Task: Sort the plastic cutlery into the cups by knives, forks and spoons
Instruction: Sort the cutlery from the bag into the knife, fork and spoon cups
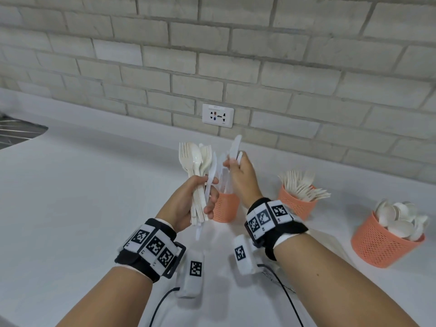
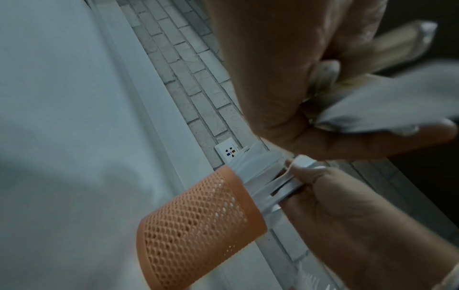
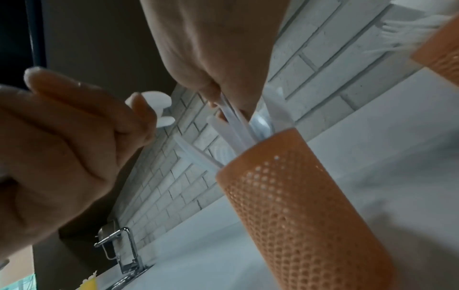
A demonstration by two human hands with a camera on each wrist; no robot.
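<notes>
A mixed bundle of forks, spoons and knives (image 1: 198,175) is clasped upright in the left hand (image 1: 188,204), keeping stock close. A knife (image 1: 234,147) is pinched by the right hand (image 1: 240,178) over the knife cup (image 1: 225,206); the fork cup (image 1: 296,204) and spoon cup (image 1: 382,241) stand rightward on the surface (image 1: 82,197).

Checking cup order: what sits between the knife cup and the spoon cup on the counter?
The fork cup, full of forks, stands between the knife cup and the spoon cup; the head view shows it.

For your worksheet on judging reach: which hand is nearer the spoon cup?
Right. The right hand holds knives over the knife cup, two cups from the spoon cup; the left hand is farther left.
</notes>
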